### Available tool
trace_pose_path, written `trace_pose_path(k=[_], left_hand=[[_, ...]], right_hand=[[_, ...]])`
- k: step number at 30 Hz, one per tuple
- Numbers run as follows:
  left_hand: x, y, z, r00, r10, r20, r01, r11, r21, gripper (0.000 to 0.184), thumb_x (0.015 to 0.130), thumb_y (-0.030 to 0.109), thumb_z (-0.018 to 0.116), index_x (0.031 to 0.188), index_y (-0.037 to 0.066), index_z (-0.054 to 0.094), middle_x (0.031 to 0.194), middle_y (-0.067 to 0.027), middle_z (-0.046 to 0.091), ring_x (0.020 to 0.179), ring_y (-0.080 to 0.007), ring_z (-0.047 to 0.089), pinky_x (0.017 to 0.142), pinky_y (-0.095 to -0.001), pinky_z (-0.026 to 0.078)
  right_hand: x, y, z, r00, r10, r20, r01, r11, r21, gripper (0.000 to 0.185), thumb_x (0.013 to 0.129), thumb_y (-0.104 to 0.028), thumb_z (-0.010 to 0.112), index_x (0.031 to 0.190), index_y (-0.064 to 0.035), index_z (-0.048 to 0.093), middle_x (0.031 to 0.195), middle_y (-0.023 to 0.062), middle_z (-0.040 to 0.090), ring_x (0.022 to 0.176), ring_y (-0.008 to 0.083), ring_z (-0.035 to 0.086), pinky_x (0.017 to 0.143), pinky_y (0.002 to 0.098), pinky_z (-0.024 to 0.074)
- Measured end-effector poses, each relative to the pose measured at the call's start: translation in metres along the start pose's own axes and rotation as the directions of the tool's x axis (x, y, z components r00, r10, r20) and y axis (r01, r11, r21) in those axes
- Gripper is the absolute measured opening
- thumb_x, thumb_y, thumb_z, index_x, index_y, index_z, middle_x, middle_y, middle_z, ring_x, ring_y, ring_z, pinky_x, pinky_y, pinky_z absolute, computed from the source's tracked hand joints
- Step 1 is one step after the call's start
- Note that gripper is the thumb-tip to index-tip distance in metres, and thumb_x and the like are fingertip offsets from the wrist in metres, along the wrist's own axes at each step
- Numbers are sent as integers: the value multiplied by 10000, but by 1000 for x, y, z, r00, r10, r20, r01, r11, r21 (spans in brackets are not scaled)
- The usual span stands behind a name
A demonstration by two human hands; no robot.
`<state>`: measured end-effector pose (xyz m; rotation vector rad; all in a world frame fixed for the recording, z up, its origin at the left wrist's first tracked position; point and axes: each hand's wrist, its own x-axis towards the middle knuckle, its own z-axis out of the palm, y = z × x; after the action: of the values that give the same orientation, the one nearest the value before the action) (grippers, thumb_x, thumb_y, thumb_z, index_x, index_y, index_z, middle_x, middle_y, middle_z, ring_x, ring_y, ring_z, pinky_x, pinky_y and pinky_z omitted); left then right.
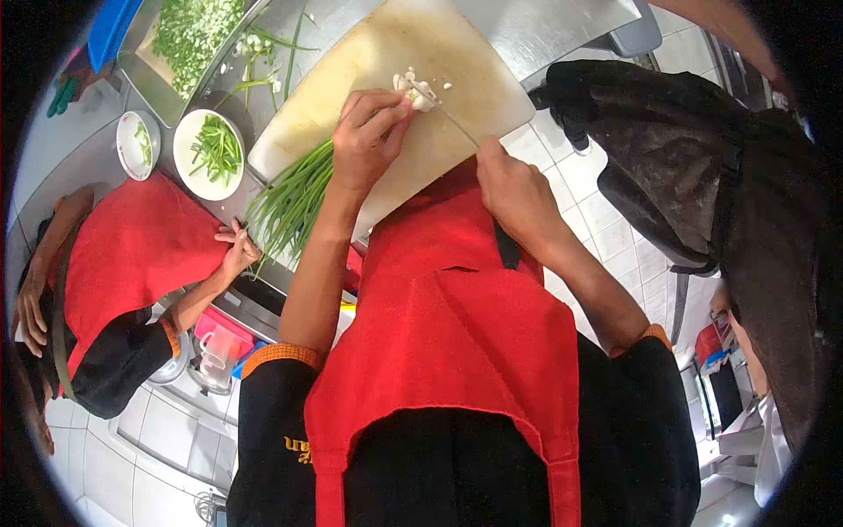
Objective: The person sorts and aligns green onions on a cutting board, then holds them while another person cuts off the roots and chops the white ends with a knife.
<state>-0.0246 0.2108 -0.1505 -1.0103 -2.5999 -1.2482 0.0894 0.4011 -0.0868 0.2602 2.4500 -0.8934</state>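
My left hand (373, 136) is closed over the white ends of a bunch of spring onions (294, 193) on the pale cutting board (351, 61). Their long green leaves come out under my left wrist and hang past the board's edge. My right hand (520, 193) is wrapped around the handle of a knife (458, 123), hiding most of it. The thin blade slants up and left to the white onion ends (420, 95), close by my left fingertips. Small white cut pieces lie beside the blade.
Left of the board are a bowl of cut green stalks (208, 154), a smaller white bowl (138, 145) and a metal tray of chopped greens (189, 44). A co-worker in a red apron (140, 241) stands at left, one hand at the counter edge. A dark bag-like item (694, 158) hangs right.
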Motion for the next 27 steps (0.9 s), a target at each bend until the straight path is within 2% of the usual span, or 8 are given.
trace_pose_path(k=[4, 6, 16, 19, 21, 27], left_hand=[[2, 3, 0, 1000, -11, -13, 11, 1000, -7, 166, 691, -26, 788, 809, 46, 696, 902, -71, 682, 853, -244, 657, 730, -333, 542], [1, 4, -2, 1000, -18, -11, 18, 1000, -2, 159, 689, -35, 789, 796, 38, 696, 905, -81, 691, 859, -246, 667, 734, -329, 548], [0, 1, 1, 1000, -16, -9, 16, 1000, -18, 160, 697, -30, 780, 813, 48, 702, 904, -71, 685, 849, -237, 662, 725, -330, 544], [3, 1, -1, 1000, -5, -14, 4, 1000, -26, 146, 710, -27, 772, 806, 51, 695, 894, -63, 676, 826, -235, 651, 708, -332, 536], [3, 1, -1, 1000, 0, -6, 0, 1000, -28, 149, 708, -30, 773, 806, 49, 695, 897, -64, 677, 826, -235, 650, 707, -331, 535], [3, 2, 0, 1000, 6, -7, -6, 1000, 6, 164, 688, -42, 788, 806, 37, 708, 884, -80, 690, 838, -230, 667, 721, -323, 547]], right_hand=[[11, -2, 1, 999, -37, 13, 38, 999, -38, 122, 962, -129, 458, 976, -38, 378, 703, 251, 612, 674, 483, 609, 593, 591, 465], [13, -3, 1, 998, -65, -11, 64, 995, -76, 91, 913, -91, 464, 947, -24, 413, 663, 278, 613, 669, 480, 637, 589, 578, 510], [32, -9, -2, 998, -56, 35, 58, 996, -67, 98, 927, -111, 424, 944, -15, 415, 676, 280, 621, 697, 476, 651, 605, 566, 527], [45, -7, 6, 993, -119, -8, 118, 992, -32, 128, 945, -132, 444, 962, -17, 392, 646, 272, 593, 657, 492, 613, 577, 582, 484], [50, -14, 7, 990, -134, -47, 129, 987, -91, 89, 924, -108, 438, 947, -22, 434, 686, 254, 642, 688, 461, 661, 598, 554, 534], [43, -12, 19, 988, -102, -116, 90, 990, -110, 81, 923, -106, 453, 937, -27, 444, 676, 239, 645, 657, 441, 664, 567, 545, 534]])
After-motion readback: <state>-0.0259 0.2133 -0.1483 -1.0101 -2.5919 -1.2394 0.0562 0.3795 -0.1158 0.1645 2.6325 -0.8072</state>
